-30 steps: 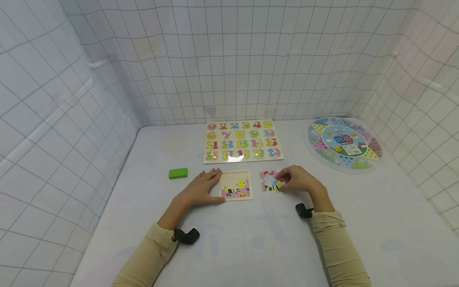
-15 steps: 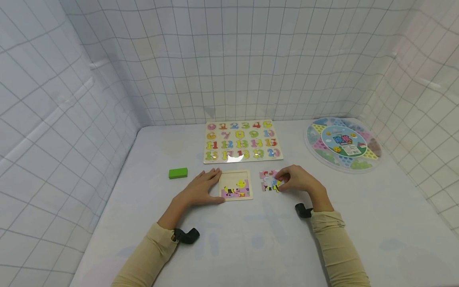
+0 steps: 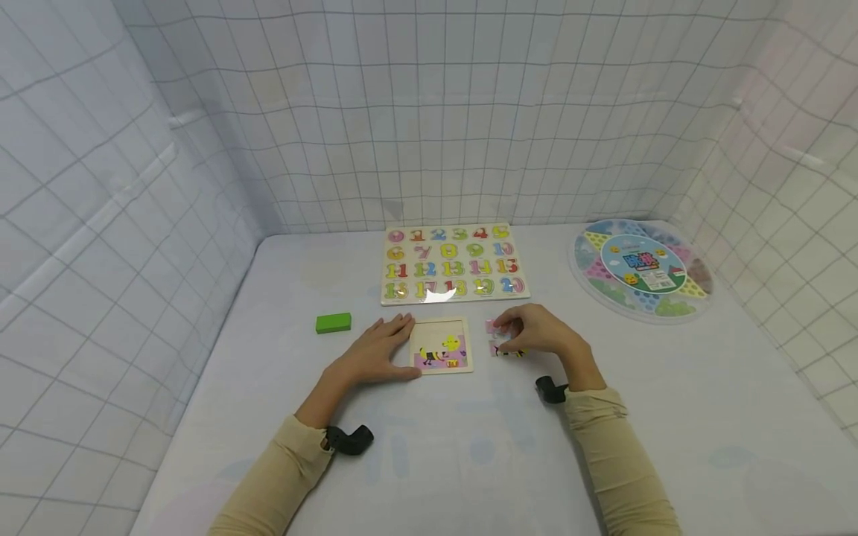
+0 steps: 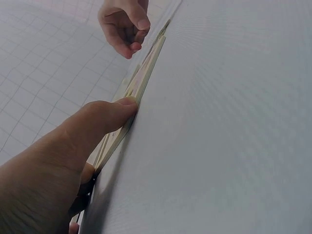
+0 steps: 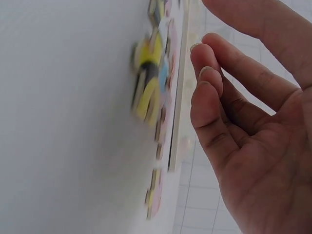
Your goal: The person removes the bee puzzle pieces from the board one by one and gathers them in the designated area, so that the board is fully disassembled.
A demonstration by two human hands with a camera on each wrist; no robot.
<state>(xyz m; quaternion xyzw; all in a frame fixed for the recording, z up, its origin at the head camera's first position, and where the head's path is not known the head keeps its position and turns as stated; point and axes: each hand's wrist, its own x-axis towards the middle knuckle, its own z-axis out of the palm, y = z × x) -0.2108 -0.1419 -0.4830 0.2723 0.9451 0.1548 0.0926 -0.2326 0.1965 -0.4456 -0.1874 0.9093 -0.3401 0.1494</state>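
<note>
My left hand lies with spread fingers along the left side of a small wooden puzzle frame. Its thumb rests on the near rim, as the left wrist view also shows. The lower part of the frame holds fitted puzzle pieces with a yellow figure on pink. Just right of the frame, my right hand hovers over loose puzzle pieces and partly covers them. In the right wrist view its bent fingers stand apart from a yellow and black puzzle piece; nothing shows between them.
Behind the frame lies a number board with colourful numerals. A green block sits to the left. At the back right is a round game board in clear wrapping. White gridded cloth walls enclose the table.
My right hand has moved left across the loose pieces, and its fingers have come off the pieces on the right side. My left hand and the frame have stayed in place.
</note>
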